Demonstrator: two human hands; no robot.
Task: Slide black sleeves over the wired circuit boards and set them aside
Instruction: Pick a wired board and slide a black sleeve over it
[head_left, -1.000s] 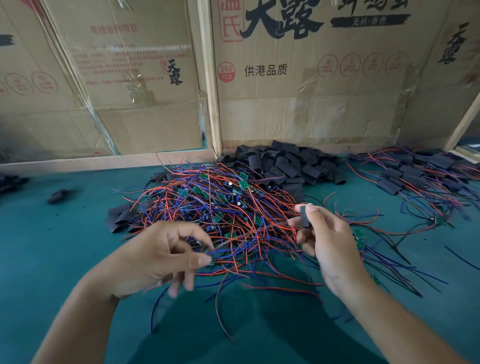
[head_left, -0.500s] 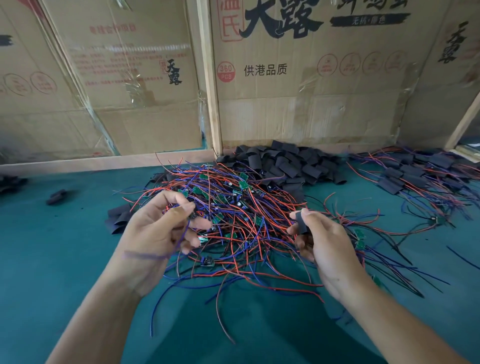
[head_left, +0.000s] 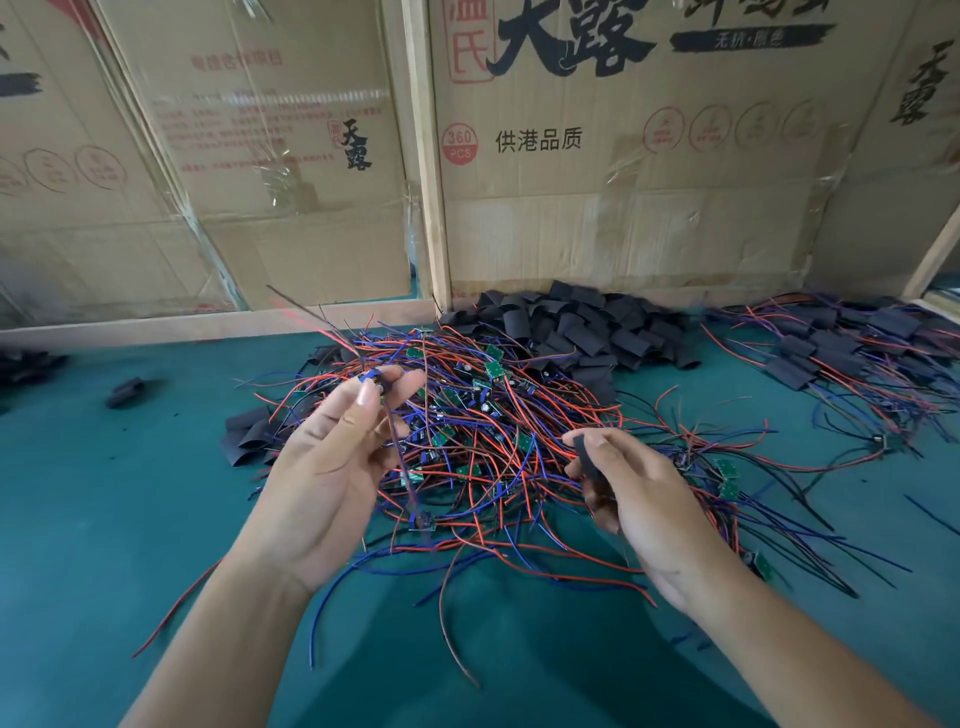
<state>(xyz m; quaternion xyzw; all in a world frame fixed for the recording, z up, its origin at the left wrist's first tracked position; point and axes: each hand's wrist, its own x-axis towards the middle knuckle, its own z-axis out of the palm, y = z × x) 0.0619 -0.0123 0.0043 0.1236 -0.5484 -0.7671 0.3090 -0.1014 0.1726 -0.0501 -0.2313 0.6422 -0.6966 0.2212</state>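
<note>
— Against the cardboard boxes, loose black sleeves lie heaped on the green worktop; what's nearer?

— A tangle of wired circuit boards, right between both hands. Left hand is raised, fingertips pinching one small board, wires trailing down. Right hand is curled round a single sleeve. Sleeved boards lie far right.
</note>
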